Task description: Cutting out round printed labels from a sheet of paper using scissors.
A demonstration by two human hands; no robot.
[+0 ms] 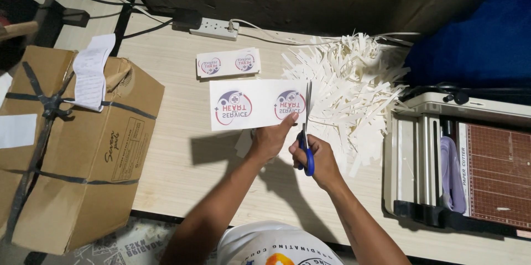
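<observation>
Two round red-and-blue logos sit on the white printed paper sheet (251,105) at the middle of the frame, and my left hand (270,139) pinches its lower right edge, thumb on top. My right hand (316,157) is closed through the handles of the blue-handled steel scissors (306,127), whose blades point up along the sheet's right edge. Just above lies a small stack of cut logo cards (228,63). Right of the blades spreads a heap of white paper offcut strips (354,85). At far right stands a beige paper cutter (464,160); at left, a strapped brown cardboard box (72,143).
</observation>
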